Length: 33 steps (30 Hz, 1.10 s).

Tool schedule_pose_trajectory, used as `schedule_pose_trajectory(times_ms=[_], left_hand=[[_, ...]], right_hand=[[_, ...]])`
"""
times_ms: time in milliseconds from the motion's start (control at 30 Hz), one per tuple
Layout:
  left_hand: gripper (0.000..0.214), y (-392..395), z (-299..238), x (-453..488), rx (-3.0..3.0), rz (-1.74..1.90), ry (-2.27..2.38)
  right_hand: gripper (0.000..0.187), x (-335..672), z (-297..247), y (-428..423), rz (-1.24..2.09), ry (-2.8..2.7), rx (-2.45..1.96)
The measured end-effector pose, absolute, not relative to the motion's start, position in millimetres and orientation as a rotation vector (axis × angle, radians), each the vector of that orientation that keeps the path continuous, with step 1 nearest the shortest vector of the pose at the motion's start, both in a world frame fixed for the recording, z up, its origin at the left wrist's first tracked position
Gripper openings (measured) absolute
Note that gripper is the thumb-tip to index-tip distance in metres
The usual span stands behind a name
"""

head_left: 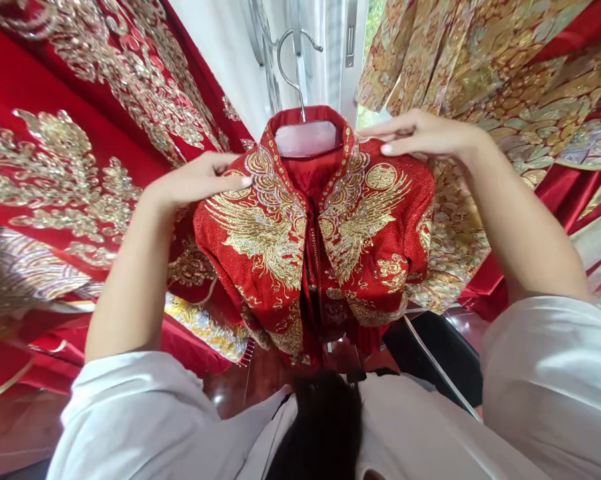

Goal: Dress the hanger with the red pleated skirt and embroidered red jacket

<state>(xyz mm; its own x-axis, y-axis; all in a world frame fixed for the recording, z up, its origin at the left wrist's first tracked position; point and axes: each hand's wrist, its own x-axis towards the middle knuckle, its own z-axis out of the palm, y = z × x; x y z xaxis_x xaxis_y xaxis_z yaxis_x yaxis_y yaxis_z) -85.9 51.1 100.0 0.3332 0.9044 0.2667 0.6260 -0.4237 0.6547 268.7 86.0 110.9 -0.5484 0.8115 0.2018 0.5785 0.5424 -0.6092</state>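
Observation:
A red jacket (275, 240) with gold embroidered wings hangs in front of me on a metal hanger (293, 73) with a pale pink padded bar. My left hand (195, 180) rests on the jacket's left shoulder, fingers together and pinching the fabric near the collar. My right hand (420, 137) lies on the right shoulder, fingers extended and pressed together on the collar edge. The jacket front is parted down the middle, showing red lining. My white sleeves fill the bottom of the view.
More red and gold embroidered garments (70, 153) hang close on the left, and gold-patterned fabric (505, 87) hangs on the right. A white wall and window frame (350, 40) stand behind the hanger. A dark object (430, 347) sits low on the reddish floor.

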Motion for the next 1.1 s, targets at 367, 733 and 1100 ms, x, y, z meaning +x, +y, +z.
schedule_pose_trajectory(times_ms=[367,733,1100], left_hand=[[0.048,17.1,41.7,-39.8,2.018,1.559,2.226],[0.048,-22.9,-146.0,13.0,2.048,1.258,2.324],[0.036,-100.4,-131.6,23.5,2.262,1.358,1.802]], right_hand=[[0.045,264.4,40.0,52.3,-0.236,-1.805,-1.334],[0.055,164.9,-141.2,-5.1,-0.195,-1.637,-1.484],[0.022,187.7,-97.6,-81.2,-0.072,-1.712,-1.091]])
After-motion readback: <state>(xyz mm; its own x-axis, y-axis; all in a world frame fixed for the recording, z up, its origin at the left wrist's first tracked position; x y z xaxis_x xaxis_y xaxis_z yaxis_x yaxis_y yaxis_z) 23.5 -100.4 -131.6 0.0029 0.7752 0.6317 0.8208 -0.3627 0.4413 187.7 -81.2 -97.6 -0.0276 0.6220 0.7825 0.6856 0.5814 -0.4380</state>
